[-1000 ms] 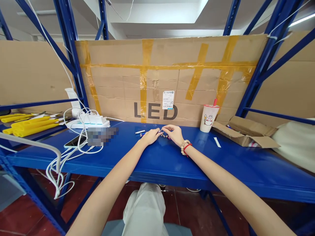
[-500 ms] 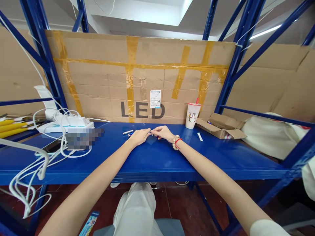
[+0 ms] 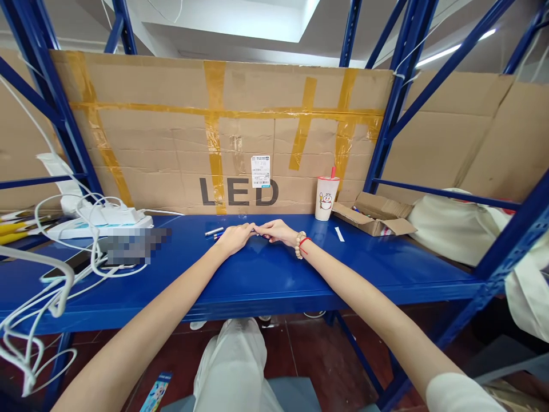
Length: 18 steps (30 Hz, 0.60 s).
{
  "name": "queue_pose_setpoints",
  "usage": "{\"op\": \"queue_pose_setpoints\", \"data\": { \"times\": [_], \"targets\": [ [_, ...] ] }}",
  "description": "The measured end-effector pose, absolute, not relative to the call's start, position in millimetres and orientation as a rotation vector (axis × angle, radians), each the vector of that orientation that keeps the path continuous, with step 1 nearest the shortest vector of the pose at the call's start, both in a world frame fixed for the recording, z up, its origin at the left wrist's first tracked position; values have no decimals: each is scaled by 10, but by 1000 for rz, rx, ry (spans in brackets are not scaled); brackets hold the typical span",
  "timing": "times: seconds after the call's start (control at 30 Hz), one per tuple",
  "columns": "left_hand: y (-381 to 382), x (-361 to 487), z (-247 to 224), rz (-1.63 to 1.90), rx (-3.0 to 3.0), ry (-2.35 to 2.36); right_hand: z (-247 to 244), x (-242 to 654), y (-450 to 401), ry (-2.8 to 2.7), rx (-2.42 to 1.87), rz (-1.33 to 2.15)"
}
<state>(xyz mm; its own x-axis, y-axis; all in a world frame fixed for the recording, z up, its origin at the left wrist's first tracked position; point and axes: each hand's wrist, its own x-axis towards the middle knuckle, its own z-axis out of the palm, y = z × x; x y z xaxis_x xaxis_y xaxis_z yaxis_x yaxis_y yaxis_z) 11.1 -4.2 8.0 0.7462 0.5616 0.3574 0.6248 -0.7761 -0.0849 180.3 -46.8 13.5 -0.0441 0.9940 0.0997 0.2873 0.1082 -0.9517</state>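
Observation:
My left hand [image 3: 235, 238] and my right hand [image 3: 278, 231] meet fingertip to fingertip over the blue shelf top [image 3: 266, 274]. Both are closed, pinching a small, slim, pen-like piece [image 3: 254, 230] between them, mostly hidden by the fingers. A beaded bracelet and a red cord circle my right wrist. Just left of my left hand lies a silver pen-like tube [image 3: 214, 232]. Beside it a blue pen-like piece [image 3: 218, 236] shows, partly covered by that hand.
A paper cup [image 3: 326, 198] with a red straw stands behind right, beside an open cardboard box [image 3: 375, 214] and a white paper strip [image 3: 339, 234]. At left are a power strip [image 3: 107, 220], tangled white cables and a phone [image 3: 71, 266]. A taped cardboard sheet [image 3: 171, 143] backs the shelf.
The view has swung slightly right, so everything sits further left. The fingertips stay joined around the small piece, with the right fingers slightly more stretched toward the left hand.

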Motion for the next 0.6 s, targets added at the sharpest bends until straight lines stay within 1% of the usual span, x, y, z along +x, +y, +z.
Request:
{"op": "queue_pose_setpoints", "data": {
  "times": [0.13,0.23,0.6],
  "targets": [
    [-42,116,77,-506,-2747,-963,153,1790,-466,-1473,-1298,1031],
    [-39,119,70,-512,-2758,-990,135,1796,-454,-1463,-1300,987],
    [-41,123,57,-567,-2801,-1153,26,1832,-295,-1631,-1184,511]
  ]
}}
